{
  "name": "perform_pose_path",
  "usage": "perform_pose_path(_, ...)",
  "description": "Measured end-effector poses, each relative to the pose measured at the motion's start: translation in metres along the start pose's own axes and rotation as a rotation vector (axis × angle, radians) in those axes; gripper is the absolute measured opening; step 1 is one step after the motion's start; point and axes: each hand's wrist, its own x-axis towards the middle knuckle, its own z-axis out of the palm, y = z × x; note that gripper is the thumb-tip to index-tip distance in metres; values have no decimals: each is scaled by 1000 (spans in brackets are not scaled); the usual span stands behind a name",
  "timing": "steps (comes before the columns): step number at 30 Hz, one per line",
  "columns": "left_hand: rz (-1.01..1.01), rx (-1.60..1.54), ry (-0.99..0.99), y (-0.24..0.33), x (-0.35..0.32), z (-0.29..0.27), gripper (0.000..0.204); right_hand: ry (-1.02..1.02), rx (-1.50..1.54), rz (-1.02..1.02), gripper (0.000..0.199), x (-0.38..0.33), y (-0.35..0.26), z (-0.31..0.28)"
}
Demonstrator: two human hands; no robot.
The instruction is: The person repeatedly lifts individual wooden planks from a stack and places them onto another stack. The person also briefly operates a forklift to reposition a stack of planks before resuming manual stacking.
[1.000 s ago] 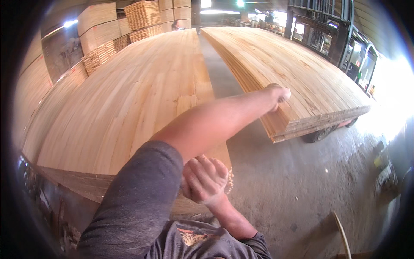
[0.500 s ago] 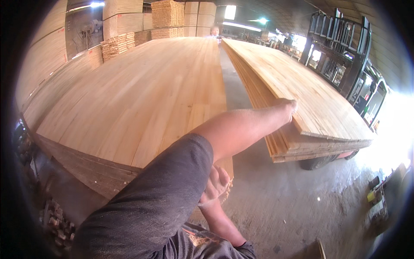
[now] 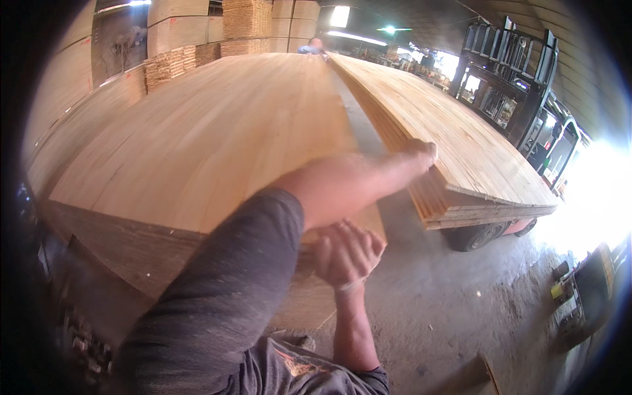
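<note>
Across the view from the lower left reaches my left arm in a dark grey sleeve. My left hand (image 3: 423, 154) is closed at the near-left edge of the top wooden panel (image 3: 487, 158) on the right stack; its fingertips are partly hidden. Under that forearm, my right hand (image 3: 349, 253) has its fingers curled at the near right corner of a wide wooden panel (image 3: 217, 138) on the left stack. A thin pale band circles the right wrist. The right panel's near edge lies slightly raised above the sheets beneath it.
Another person (image 3: 313, 46) is at the panels' far end. A forklift (image 3: 507, 85) stands behind the right stack, with a dark tyre (image 3: 478, 236) below it. Piled timber (image 3: 247, 23) lines the back left. Concrete floor (image 3: 434, 309) shows between and before the stacks.
The left stack's panel has shifted right, toward the other stack. My right hand has moved up and right at its corner. My left hand stays at the right panel's edge as the view shifts slightly.
</note>
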Motion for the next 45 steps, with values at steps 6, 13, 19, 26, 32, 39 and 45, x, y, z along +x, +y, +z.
perform_pose_path(6, 83, 107, -50, 4, -132, -230, 33, 42, 184, 115, 16, 2, -33, -28)
perform_pose_path(13, 8, 150, -27, -59, -328, -658, 43, 341, -623, 491, 29, -41, -53, -124)
perform_pose_path(19, 40, 585, 435, -91, -490, -1043, 48, 86, -972, 820, 43, 19, 18, -162)
perform_pose_path(26, -158, 1244, 976, -137, -633, -1305, 49, -860, -1074, 674, 59, 44, 61, -133)
perform_pose_path(32, -18, 1138, 1100, -161, -705, -1308, 56, -848, -984, 791, 83, 56, -36, -124)
perform_pose_path(39, -207, 1019, 1282, -153, -683, -1267, 58, -695, -856, 979, 85, 51, -55, -142)
perform_pose_path(45, 8, 870, 1323, -184, -680, -1310, 53, -612, -824, 1040, 86, 50, -53, -138)
